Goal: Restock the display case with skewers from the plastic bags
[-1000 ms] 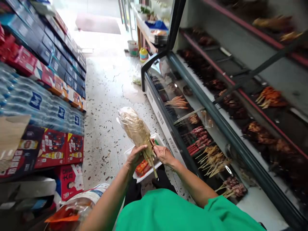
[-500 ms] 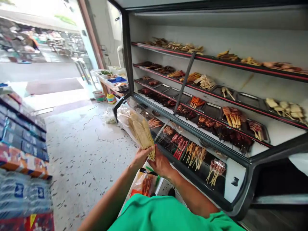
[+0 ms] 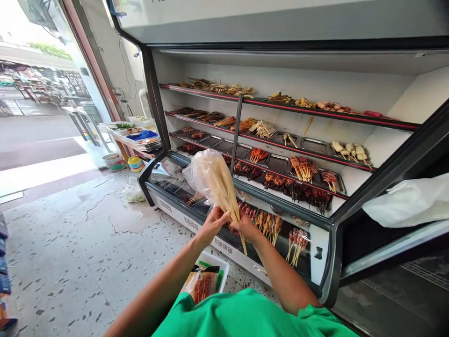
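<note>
A clear plastic bag of pale yellow skewers [image 3: 219, 180] is held up in front of me, its sticks pointing down towards me. My left hand [image 3: 213, 224] grips the lower end from the left, thumb across the sticks. My right hand [image 3: 247, 228] closes round the stick ends from the right, its fingers partly hidden behind them. One stick pokes out below the hands. Just behind the bag is the glass-fronted display fridge [image 3: 245, 30]. Raw meat skewers [image 3: 298, 238] and brown-yellow skewers [image 3: 268, 225] lie in its lower section.
Shelves inside the fridge carry several metal trays [image 3: 278, 164] and piles of skewers. Below my hands stands a white tub [image 3: 224, 271] with a packaged food bag [image 3: 203, 284]. A side table [image 3: 121, 145] with trays, a bucket [image 3: 114, 162] and a plastic bag [image 3: 133, 192] are at left.
My view has swung right and shows more of the fridge. The bag of skewers now stands more upright and nearer the fridge; both hands still hold it, and one stick sticks out lower.
</note>
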A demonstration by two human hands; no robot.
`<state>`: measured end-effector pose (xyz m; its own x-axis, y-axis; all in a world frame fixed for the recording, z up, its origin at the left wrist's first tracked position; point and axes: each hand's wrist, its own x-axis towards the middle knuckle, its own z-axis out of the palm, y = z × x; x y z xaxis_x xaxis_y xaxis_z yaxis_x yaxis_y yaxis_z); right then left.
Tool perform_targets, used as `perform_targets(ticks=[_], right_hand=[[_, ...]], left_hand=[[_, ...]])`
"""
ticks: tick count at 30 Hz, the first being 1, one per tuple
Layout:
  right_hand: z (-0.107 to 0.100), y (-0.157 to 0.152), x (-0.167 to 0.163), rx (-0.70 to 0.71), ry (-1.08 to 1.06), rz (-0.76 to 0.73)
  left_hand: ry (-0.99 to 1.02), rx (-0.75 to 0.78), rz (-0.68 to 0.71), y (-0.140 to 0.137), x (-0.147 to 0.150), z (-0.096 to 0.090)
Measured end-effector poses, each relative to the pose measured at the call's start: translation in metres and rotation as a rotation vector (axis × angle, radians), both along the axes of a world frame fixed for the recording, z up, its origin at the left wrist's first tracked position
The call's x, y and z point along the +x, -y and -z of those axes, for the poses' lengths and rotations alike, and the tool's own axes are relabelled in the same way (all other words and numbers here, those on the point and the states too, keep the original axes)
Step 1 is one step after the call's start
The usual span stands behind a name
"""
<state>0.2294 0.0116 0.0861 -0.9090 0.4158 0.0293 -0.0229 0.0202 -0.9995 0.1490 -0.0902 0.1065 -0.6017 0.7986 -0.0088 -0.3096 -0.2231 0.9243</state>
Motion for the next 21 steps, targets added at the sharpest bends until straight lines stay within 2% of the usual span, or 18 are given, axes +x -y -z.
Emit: perform_targets(ticks=[3, 4, 5, 9, 10, 12, 14, 16, 21], right_hand=[[-0.014, -0.013, 0.016, -0.353, -0.055, -0.144], [-0.017, -0.015, 0.019, -0.429, -0.08, -0.186], [-0.019, -0.016, 0.021, -0.487, -0.101, -0.222], [-0.011, -0.01, 0.02, -0.639, -0.102, -0.327], [-0.007, -0.007, 0.018, -0.66, -0.09, -0.353], [0.0, -0.003, 0.016, -0.655, -0.059, -0.409], [0.004, -0.002, 0.015, -0.554, -0.005, -0.458], [0.002, -0.003, 0.014, -0.321, 0.061, -0.443], [-0.014, -0.004, 0.019, 0.666, 0.239, -0.254]], left_hand=[[0.032, -0.112, -0.162, -0.004, -0.007, -0.001], [0.056, -0.159, -0.198, -0.004, -0.009, 0.0], [0.078, -0.199, -0.177, -0.004, -0.01, 0.002], [0.222, -0.23, 0.217, -0.003, -0.007, 0.009], [0.275, -0.23, 0.269, -0.003, -0.005, 0.011], [0.33, -0.25, 0.25, -0.003, -0.002, 0.015], [0.316, -0.271, 0.225, -0.002, -0.001, 0.018], [0.299, -0.226, 0.258, 0.0, -0.001, 0.017], [0.402, -0.05, 0.323, 0.007, -0.002, 0.008]])
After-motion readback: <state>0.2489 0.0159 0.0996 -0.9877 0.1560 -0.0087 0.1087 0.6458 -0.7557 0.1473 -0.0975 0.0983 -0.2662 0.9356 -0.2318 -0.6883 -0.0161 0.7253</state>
